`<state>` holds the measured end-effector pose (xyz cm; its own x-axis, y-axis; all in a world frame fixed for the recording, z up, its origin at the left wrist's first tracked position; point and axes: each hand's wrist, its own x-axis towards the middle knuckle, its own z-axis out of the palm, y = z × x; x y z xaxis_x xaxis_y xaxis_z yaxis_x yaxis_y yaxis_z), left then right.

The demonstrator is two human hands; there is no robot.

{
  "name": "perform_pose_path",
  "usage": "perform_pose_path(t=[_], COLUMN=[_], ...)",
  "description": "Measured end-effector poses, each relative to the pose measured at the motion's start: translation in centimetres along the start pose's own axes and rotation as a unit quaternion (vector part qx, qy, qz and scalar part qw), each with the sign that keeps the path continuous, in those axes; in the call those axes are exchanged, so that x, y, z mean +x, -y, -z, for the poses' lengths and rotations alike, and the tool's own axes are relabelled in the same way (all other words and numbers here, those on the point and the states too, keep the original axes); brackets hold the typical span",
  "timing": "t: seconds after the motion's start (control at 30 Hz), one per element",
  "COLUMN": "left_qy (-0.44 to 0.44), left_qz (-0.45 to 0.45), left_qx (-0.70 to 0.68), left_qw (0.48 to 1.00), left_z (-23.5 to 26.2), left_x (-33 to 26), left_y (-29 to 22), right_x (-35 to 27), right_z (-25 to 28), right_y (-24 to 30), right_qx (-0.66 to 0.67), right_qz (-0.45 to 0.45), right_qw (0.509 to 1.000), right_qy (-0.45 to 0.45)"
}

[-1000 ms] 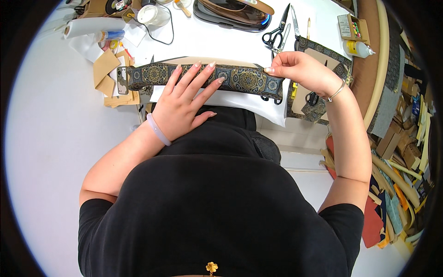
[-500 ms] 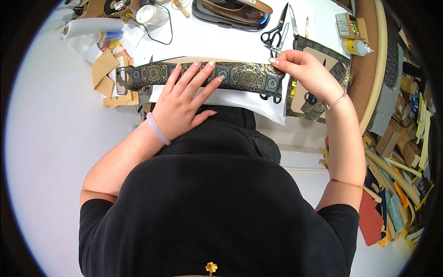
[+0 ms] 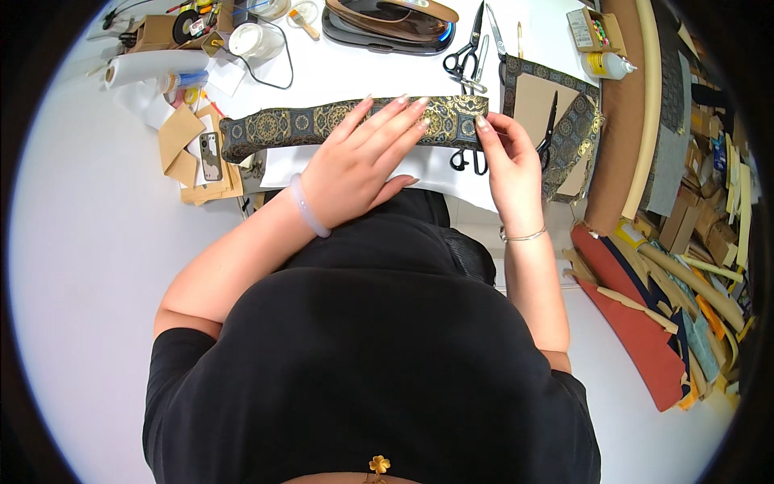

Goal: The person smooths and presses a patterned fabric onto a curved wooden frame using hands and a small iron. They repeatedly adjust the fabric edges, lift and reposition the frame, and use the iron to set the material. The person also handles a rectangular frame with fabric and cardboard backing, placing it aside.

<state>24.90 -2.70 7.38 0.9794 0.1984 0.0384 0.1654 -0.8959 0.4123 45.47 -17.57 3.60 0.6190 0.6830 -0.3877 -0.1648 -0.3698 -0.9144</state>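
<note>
A long strip of dark patterned fabric (image 3: 270, 127) with gold and blue medallions lies across the near part of the white table. My left hand (image 3: 359, 168) rests flat on its middle, fingers stretched out and slightly apart. At the strip's right end, my right hand (image 3: 513, 157) pinches the edge between thumb and fingers. Black scissor handles (image 3: 469, 162) stick out from under the strip's near edge, beside the right hand. Just right of that hand, a pair of black scissors (image 3: 551, 125) lies on a larger patterned fabric piece (image 3: 574, 149) with beige board on it.
Large black scissors (image 3: 466, 58) and a brush lie beyond the strip. A dark brown case (image 3: 391, 28), a white-lidded jar (image 3: 256, 40) and a cable stand at the back. A phone (image 3: 210, 157) lies on brown paper at left. A glue bottle (image 3: 606, 65) stands right; material scraps (image 3: 637, 339) fill the floor.
My right hand has come down from the strip's far right corner to its right edge, its forearm drawn inward. My left hand has slid right along the fabric.
</note>
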Motion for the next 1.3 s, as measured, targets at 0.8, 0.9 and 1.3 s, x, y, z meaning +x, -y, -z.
perform_pose_path(t=[0.8, 0.9, 1.3], left_qy=[0.013, 0.001, -0.02], left_qz=[-0.043, -0.001, -0.017], left_qx=[0.001, 0.003, -0.061], left_qw=[0.999, 1.0, 0.998], left_z=[0.3, 0.1, 0.1], left_x=[5.2, 5.2, 5.3], left_y=[0.0, -0.6, 0.3], right_x=[-1.5, -1.5, -1.6], right_z=[-1.0, -1.1, -1.1], right_y=[-1.5, -1.4, -1.3], right_qx=[0.074, 0.083, 0.071], right_qz=[-0.001, 0.012, 0.019], right_qw=[0.997, 0.996, 0.997], right_qy=[-0.037, -0.037, -0.036])
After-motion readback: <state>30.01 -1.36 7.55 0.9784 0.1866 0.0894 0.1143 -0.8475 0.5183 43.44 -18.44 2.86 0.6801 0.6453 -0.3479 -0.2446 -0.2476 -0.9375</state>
